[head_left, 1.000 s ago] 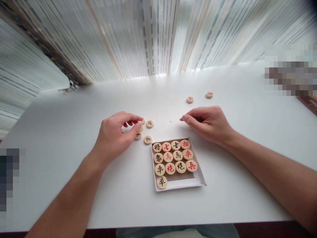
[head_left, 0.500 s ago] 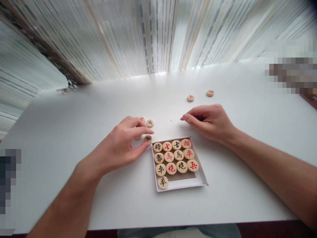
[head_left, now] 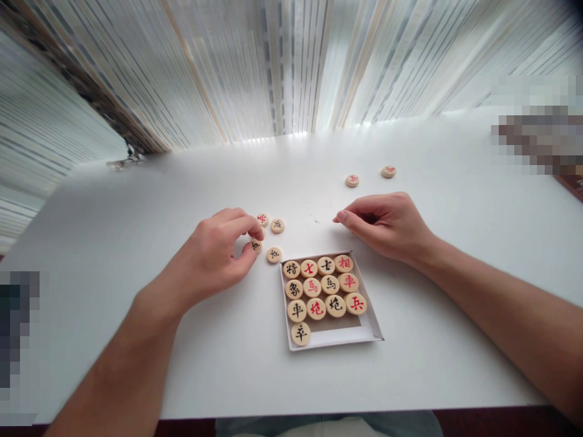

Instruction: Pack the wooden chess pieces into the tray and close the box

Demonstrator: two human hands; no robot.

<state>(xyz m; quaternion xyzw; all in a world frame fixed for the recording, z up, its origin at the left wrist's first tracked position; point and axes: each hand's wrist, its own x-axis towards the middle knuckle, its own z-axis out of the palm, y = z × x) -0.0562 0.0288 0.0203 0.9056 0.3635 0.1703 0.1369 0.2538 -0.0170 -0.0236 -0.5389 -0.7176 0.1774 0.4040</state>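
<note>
My left hand has its thumb and index finger closed around a Chinese chess piece with a black character, at the tabletop. Close by lie a piece with a red character, partly behind the fingers, and two with black characters, a far one and a near one. My right hand hovers or rests over the table with thumb and index tips pressed together; nothing shows between them. Between my forearms, a shallow white box holds several pieces in rows, a black-character piece alone in the nearest row.
Two red-character pieces, a left one and a right one, lie beyond my right hand on the white table. Striped curtains hang along the far edge. A blurred-out object is at the far right.
My left hand has moved left, away from the near black-character piece beside the box, and closed on another one. My right hand and the box pieces stay as they were.
</note>
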